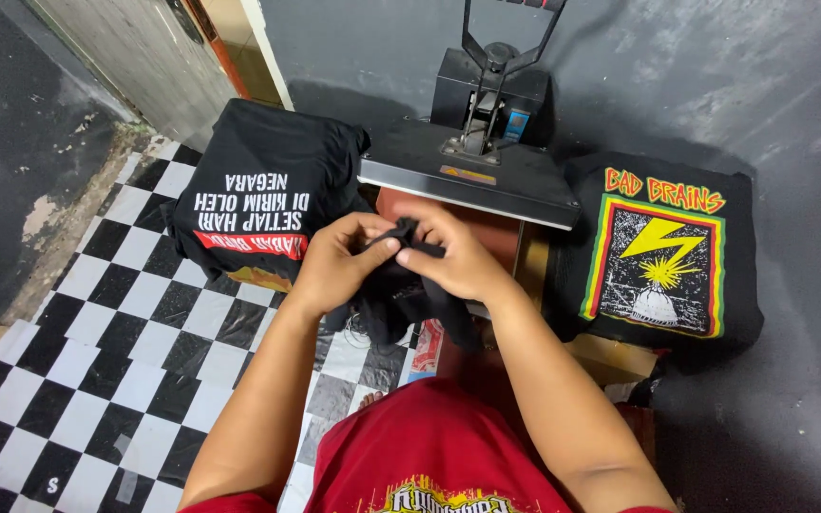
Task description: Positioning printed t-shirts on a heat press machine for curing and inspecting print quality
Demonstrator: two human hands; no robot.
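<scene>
Both-handed, closed grip on black garment point(401, 285)

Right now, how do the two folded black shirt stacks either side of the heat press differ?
The left stack shows white lettering over a red band; the right stack shows a framed yellow lightning-bolt picture. The left stack sits above checkered floor, the right stack against the grey wall. Both are black, folded and untouched by the hands.

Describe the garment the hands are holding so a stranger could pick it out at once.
Start at the heat press against the grey wall. Directly in front of it, the left hand and right hand pinch a bunched black garment that hangs down between them. Unlike the folded black shirt stacks either side, it is crumpled and shows no print.
</scene>
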